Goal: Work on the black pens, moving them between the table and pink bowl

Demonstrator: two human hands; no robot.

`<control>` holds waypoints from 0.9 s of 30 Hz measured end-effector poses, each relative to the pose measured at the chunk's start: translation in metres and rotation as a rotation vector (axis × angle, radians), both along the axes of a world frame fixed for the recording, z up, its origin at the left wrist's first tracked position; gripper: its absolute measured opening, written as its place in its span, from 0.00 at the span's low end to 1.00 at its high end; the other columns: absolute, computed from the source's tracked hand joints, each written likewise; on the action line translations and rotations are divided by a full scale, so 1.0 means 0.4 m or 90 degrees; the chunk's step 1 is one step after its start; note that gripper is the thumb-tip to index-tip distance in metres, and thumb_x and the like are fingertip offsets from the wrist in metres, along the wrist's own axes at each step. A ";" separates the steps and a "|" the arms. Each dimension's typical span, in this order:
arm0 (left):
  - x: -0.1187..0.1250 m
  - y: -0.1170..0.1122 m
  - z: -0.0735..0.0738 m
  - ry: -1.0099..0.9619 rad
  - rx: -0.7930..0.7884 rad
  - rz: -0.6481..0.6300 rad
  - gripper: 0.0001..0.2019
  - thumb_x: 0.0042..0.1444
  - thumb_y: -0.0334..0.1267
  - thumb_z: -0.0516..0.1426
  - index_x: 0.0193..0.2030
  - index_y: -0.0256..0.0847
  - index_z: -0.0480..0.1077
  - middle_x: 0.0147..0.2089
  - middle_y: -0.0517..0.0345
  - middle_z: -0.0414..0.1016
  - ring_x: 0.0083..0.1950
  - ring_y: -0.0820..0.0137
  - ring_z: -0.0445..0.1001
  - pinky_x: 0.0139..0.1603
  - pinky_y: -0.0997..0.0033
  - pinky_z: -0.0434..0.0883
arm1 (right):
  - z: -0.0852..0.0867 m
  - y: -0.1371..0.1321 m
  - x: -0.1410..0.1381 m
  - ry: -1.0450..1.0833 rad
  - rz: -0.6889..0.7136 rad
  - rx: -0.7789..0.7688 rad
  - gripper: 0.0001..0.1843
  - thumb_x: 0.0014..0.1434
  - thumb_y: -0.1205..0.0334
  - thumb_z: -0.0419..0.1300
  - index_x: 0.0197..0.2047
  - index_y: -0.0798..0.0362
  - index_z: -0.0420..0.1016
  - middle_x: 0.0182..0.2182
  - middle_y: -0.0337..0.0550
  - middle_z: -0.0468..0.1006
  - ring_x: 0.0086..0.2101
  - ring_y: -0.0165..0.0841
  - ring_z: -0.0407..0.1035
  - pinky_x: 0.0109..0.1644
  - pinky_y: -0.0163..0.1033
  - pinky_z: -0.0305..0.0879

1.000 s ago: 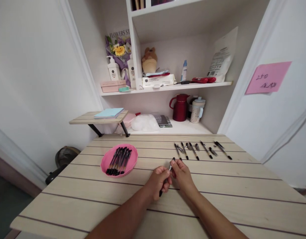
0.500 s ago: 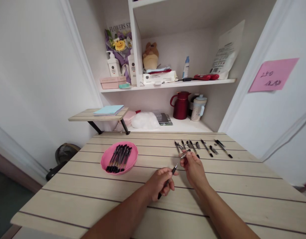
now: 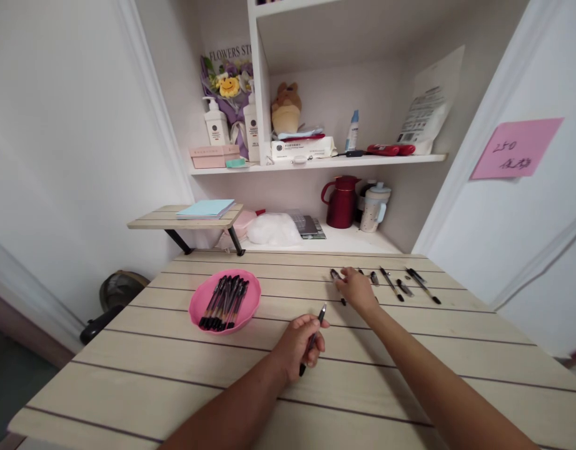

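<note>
The right hand (image 3: 356,289) covers part of the row of pens (image 3: 392,284) on the far right of the table (image 3: 129,350); the pens beneath it show only as ends and slivers, and whether its bent fingers pinch anything or merely rest there I cannot tell. The left hand (image 3: 301,340) is curled around a pen (image 3: 322,314), hiding its middle; the bare metal tip points up and away, the black end sticks out below the palm. Both forearms are cut off by the bottom edge. Half a second ago the right hand was nearer the left, pinching a small dark cap; now it is out among the row, and where that cap lies is hard to make out. The left hand has scarcely moved. Small clear and dark caps (image 3: 404,288) lie between the slim, dark pens of the row. A round pink bowl (image 3: 253,300) with a wavy, smooth rim holds a bundle of black pens (image 3: 225,303), overlapping too closely to count. The tabletop is pale, wood-grained boards split by dark lines.
</note>
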State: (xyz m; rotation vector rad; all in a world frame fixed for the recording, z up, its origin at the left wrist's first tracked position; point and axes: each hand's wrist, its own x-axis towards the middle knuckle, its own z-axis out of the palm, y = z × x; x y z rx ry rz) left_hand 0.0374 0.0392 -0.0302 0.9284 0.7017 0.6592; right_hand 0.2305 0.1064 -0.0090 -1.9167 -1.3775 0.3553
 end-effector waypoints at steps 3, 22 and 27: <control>-0.002 0.008 -0.007 -0.006 0.011 0.000 0.19 0.49 0.50 0.54 0.41 0.37 0.63 0.19 0.66 0.65 0.10 0.83 0.52 0.12 0.80 0.46 | -0.002 0.033 -0.036 -0.087 0.005 -0.048 0.13 0.48 0.68 0.55 0.39 0.60 0.68 0.33 0.55 0.76 0.38 0.40 0.70 0.39 0.38 0.60; 0.003 0.021 -0.009 -0.032 0.055 0.026 0.18 0.49 0.50 0.54 0.38 0.36 0.64 0.20 0.65 0.65 0.10 0.82 0.56 0.11 0.80 0.50 | -0.019 -0.140 -0.145 0.408 0.194 -0.046 0.26 0.55 0.41 0.44 0.29 0.55 0.66 0.18 0.39 0.69 0.16 0.25 0.61 0.19 0.30 0.53; 0.004 0.016 -0.003 -0.020 0.067 0.036 0.16 0.50 0.49 0.54 0.35 0.36 0.63 0.20 0.65 0.65 0.10 0.83 0.55 0.11 0.80 0.50 | -0.039 -0.171 -0.189 0.783 0.185 0.024 0.22 0.47 0.41 0.56 0.27 0.54 0.64 0.12 0.31 0.61 0.13 0.22 0.52 0.17 0.29 0.45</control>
